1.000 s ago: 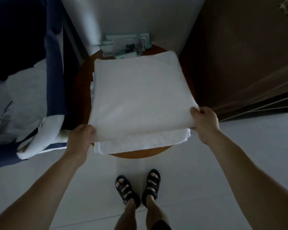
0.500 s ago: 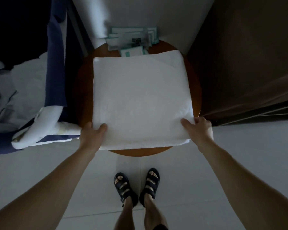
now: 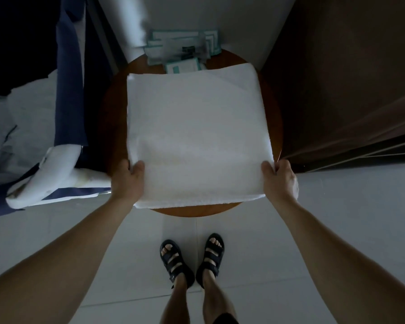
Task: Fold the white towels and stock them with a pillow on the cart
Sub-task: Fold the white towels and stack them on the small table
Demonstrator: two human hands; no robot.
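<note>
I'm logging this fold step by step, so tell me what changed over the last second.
The top layer of the white towel, offset from the lower one a second ago, was drawn toward the person and now lies flush along the near edge. The left hand and right hand came with it and still grip the near corners. The round table and teal packets stayed put.

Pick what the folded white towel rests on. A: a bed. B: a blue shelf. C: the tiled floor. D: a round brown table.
D: the folded white towel lies flat on the round brown table, whose curved rim shows beyond its near edge, while the left hand and right hand grip its near corners.
</note>
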